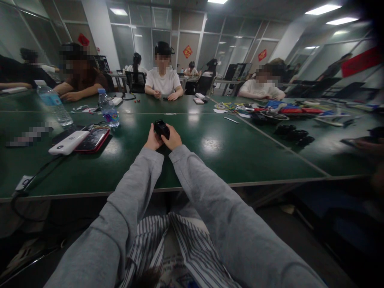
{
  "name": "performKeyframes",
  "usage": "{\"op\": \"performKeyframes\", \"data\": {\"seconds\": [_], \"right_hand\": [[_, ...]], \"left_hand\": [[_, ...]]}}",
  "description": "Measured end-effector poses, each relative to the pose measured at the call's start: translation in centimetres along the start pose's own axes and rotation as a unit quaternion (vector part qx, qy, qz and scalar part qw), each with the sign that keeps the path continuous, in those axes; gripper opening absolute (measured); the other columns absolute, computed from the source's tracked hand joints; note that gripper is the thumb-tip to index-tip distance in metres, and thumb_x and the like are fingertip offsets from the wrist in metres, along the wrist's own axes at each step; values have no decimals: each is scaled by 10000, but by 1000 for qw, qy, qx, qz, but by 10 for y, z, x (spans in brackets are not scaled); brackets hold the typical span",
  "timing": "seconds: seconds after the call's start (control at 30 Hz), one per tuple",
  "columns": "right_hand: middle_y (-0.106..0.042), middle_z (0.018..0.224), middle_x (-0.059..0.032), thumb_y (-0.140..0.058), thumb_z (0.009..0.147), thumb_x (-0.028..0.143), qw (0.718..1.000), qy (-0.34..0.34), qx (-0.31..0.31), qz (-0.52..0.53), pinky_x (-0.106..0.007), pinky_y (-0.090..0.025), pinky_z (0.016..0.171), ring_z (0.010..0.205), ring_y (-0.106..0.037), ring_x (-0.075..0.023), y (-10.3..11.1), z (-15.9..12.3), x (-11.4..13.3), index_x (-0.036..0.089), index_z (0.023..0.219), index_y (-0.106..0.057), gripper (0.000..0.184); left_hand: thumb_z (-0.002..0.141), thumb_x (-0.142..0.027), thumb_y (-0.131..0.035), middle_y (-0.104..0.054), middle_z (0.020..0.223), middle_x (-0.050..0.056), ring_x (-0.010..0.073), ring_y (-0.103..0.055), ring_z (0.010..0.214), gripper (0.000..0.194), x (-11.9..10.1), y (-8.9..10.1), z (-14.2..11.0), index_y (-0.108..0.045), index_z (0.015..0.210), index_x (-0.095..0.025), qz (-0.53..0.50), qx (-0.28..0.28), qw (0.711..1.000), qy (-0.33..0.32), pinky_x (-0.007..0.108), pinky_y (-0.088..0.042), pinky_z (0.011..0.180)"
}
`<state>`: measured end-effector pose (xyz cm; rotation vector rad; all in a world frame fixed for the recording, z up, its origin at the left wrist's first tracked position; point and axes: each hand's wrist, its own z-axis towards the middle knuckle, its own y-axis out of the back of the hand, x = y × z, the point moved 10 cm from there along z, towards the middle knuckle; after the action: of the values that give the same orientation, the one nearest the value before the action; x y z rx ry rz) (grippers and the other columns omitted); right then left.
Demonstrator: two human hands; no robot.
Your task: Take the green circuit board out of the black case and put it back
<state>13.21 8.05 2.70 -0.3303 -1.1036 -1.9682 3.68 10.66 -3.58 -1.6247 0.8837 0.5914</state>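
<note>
Between my two hands is a small black box-shaped object (162, 129), tilted, with a recessed or framed top face; its exact kind I cannot make out. My left hand (153, 140) grips its left side, and my right hand (173, 138) grips its right side with the fingers bent round it. Both hands are just above or resting on the green table (192, 160), near the middle. Parts of the object's lower side are hidden behind the fingers.
Left of my hands are a white power bank (68, 143) with a cable, a red-edged phone (93, 140) and two water bottles (109, 110) (55, 104). A pile of cables and tools (276, 110) lies at the right, near black objects (294, 135). Several people sit around.
</note>
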Motion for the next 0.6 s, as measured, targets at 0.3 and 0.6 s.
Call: {"op": "performKeyframes", "data": {"seconds": [0.3,0.6], "right_hand": [[-522,1476,-181,-614,886,362,985,-8,-164,47,-508,-412,1177,1374,-518,-305,51,2,-6,176,1449,-381,637],[-600,1386,-170,-687,777,165,984,-60,-165,31,-504,-462,1117,1273,-597,-301,48,2,-34,165,1361,-484,618]], "left_hand": [[893,-777,-447,-731,853,102,245,-722,872,656,-3,-1,2,-650,1092,-186,-71,45,996,13,386,-561,847],[865,-397,-740,-754,970,93,217,-747,946,269,-5,-7,2,-626,992,-189,-79,80,993,20,333,-572,848]]}}
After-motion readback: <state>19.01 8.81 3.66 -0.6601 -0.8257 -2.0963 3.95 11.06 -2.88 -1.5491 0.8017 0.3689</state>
